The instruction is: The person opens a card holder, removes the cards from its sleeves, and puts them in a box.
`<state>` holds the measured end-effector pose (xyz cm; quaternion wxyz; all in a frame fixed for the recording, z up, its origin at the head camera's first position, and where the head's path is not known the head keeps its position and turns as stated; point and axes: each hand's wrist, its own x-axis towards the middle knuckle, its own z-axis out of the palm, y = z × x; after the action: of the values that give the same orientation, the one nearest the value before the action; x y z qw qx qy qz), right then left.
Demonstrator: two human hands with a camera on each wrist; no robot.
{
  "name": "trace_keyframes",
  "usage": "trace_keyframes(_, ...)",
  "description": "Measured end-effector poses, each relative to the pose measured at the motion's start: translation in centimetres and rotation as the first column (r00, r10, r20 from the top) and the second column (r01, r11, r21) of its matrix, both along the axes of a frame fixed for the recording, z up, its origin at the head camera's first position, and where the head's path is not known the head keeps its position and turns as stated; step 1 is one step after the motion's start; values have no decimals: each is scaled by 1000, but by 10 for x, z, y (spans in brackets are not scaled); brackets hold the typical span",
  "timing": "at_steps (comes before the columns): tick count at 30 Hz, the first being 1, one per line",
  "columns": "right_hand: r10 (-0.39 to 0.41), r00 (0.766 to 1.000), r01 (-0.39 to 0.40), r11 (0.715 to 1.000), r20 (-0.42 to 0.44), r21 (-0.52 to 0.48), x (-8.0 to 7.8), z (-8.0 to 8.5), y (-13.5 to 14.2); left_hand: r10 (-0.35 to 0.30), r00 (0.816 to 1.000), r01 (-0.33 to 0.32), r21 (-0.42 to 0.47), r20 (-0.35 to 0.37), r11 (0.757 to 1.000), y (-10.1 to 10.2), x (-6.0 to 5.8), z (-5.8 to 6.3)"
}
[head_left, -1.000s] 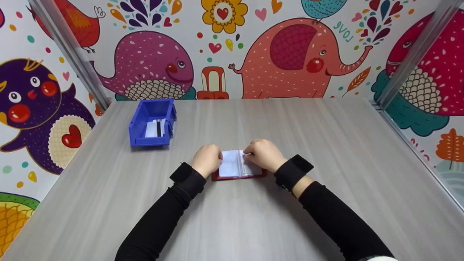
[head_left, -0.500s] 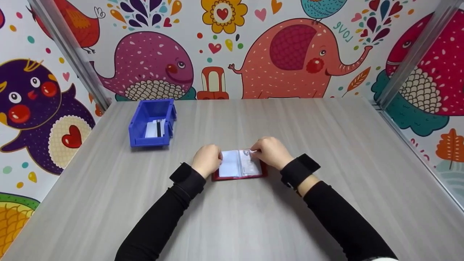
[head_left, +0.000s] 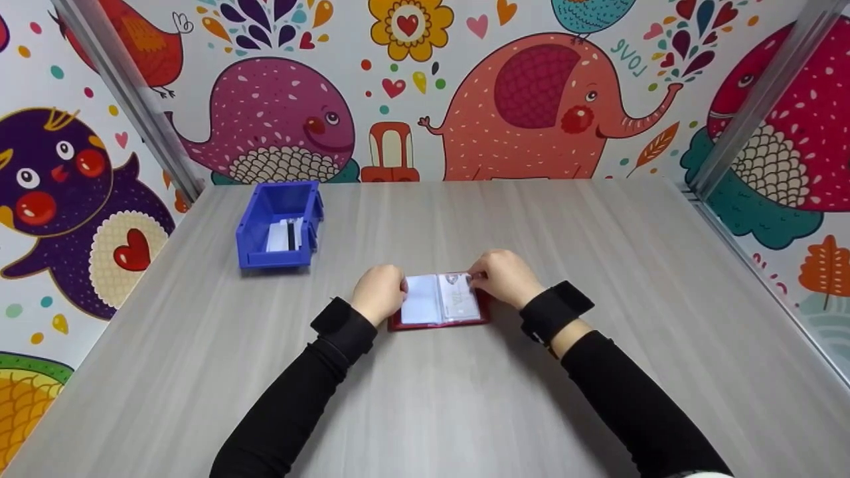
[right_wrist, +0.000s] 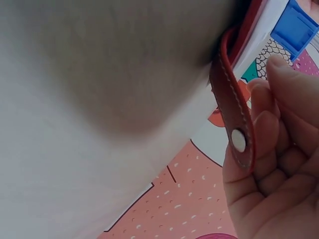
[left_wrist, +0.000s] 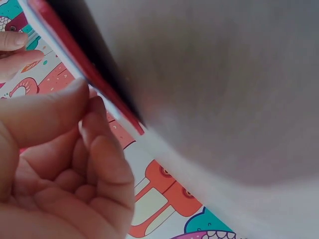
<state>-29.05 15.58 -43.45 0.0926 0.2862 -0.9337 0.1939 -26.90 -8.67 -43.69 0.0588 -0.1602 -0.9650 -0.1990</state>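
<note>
A red card holder [head_left: 438,325] lies open on the table, with pale blue-white on its left side and a clear sleeve showing a printed card [head_left: 459,302] on its right. My left hand [head_left: 378,292] pinches the holder's left edge between thumb and curled index finger. At the upper right edge, my right hand [head_left: 506,277] holds the sleeve side with thumb and index fingertips, its other fingers curled. In the right wrist view a stitched brown-red strap [right_wrist: 233,104] with a silver snap hangs in front of the right fingers.
A blue bin [head_left: 279,259] stands at the back left of the grey wood-grain table [head_left: 425,405], with white cards [head_left: 277,237], one dark-striped, inside. Walls printed with cartoon animals [head_left: 531,119] enclose the back and sides, with metal posts [head_left: 126,93] at the corners.
My right hand has moved right across the holder's right side to its outer edge, uncovering the printed card there. My left hand has stayed at the left edge.
</note>
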Motion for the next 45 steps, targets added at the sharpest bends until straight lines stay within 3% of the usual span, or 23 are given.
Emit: trace_keyframes(45, -22, 998, 17, 996, 51, 90, 2, -4, 0, -12, 1000, 12, 8, -10, 1000, 0, 0, -1)
